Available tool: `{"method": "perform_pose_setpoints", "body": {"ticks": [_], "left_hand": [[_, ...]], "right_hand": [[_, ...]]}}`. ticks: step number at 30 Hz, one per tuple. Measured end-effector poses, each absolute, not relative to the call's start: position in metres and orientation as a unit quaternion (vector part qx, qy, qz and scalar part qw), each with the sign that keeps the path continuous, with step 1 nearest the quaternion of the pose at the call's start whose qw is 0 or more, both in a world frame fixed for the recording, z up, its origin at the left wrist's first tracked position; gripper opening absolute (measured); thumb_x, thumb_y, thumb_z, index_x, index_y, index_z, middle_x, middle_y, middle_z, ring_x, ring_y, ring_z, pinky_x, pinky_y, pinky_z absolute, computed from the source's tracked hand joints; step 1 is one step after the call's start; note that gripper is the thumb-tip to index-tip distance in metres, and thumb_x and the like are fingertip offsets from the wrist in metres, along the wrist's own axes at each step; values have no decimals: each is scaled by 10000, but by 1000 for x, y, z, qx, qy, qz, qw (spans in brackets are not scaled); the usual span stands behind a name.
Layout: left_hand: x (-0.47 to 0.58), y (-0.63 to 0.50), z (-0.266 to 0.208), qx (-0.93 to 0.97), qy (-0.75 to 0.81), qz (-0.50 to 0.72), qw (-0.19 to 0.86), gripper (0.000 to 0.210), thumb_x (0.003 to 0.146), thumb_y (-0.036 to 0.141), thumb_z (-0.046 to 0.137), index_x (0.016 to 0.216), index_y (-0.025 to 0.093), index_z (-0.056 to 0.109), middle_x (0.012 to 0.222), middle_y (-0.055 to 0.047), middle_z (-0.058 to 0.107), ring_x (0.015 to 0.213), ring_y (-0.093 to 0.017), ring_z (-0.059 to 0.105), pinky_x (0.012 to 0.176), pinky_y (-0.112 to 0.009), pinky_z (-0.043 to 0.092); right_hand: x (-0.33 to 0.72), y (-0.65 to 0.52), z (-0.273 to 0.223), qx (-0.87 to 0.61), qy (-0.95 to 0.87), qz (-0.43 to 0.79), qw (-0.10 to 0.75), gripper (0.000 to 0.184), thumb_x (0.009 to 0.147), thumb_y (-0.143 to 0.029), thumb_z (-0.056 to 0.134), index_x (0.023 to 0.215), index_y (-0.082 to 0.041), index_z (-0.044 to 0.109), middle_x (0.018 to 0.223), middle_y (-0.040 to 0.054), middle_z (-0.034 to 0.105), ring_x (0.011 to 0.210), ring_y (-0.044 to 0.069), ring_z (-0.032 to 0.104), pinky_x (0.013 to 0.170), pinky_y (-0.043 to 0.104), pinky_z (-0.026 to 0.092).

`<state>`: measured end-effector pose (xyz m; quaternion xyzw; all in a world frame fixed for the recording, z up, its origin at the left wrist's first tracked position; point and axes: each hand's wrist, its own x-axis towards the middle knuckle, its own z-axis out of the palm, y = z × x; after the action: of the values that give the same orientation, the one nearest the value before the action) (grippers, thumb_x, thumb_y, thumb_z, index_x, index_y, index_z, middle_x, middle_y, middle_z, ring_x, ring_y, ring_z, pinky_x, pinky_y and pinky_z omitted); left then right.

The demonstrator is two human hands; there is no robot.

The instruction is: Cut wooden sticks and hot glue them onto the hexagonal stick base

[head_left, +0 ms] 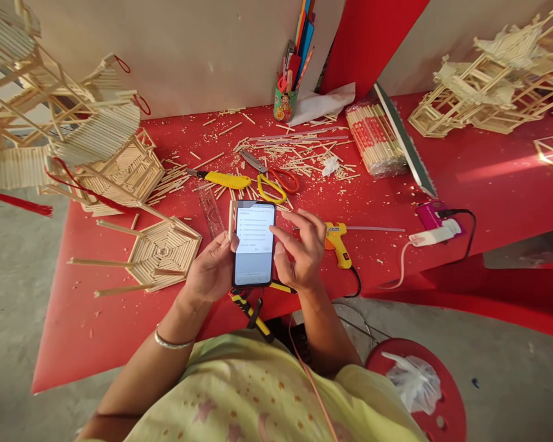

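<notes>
A short pale wooden stick [231, 221] stands up from my left hand [212, 264], pinched between thumb and fingers. That hand is against the left edge of a phone [254, 245] with a lit screen of text lines; whether its hidden fingers also support the phone I cannot tell. My right hand [301, 245] is open, fingers apart, its index fingertip at the right side of the screen. Left of my left hand lies a six-sided stick panel [163, 253] with longer sticks projecting from it. Yellow-and-black pliers [251, 312] lie partly under the phone.
Beyond the phone lie a yellow utility knife [225, 179], scissors [271, 187], a clear ruler [211, 212] and scattered sticks. A glue gun [338, 244] is right of my right hand. Stick models stand left [101, 141] and right [483, 80]; a stick bundle [376, 140] lies behind.
</notes>
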<state>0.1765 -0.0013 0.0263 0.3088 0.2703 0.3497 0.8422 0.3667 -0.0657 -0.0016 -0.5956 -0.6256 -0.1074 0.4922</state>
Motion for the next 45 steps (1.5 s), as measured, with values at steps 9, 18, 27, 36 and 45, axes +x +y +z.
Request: {"method": "perform_pose_setpoints", "body": {"ticks": [9,18,27,36,45], "left_hand": [[176,-1,25,311,271,347,842,287,866,393,759,783,204,560,890,-56,664,994,-301,680,874,-425,554],[175,-2,27,311,262,359,840,267,853,373,771,781,198,582,848,-41,647,810,-232,644,783,-373,536],[168,-9,26,317,248,357,843,265,873,369,758,790,199,571,813,-35,640,854,-242,663,811,-367,550],[159,-10,24,306,235,373,843,271,849,369,777,784,192,582,876,-43,668,795,-206,641,731,-323,546],[150,-11,15,278,275,401,829,206,892,331,713,804,193,589,843,-28,652,744,-177,630,754,-323,562]], "right_hand": [[367,-66,-5,-604,-623,-99,487,372,890,-265,550,1209,-300,738,1392,58,650,1350,332,521,1115,586,468],[358,-76,-1,-605,-613,-90,499,403,926,-205,522,1284,-264,696,1306,103,675,1242,302,596,1062,523,507],[338,-93,7,-641,-640,-107,411,433,945,-311,581,1372,-288,649,1533,101,530,1400,339,484,1155,558,437],[324,-103,17,-673,-544,57,498,521,1019,-401,517,1515,-241,508,1440,140,630,1305,296,613,1100,492,518],[290,-103,19,-721,-547,210,369,862,963,-608,604,1648,-178,306,1236,181,759,1078,353,750,884,440,602]]}}
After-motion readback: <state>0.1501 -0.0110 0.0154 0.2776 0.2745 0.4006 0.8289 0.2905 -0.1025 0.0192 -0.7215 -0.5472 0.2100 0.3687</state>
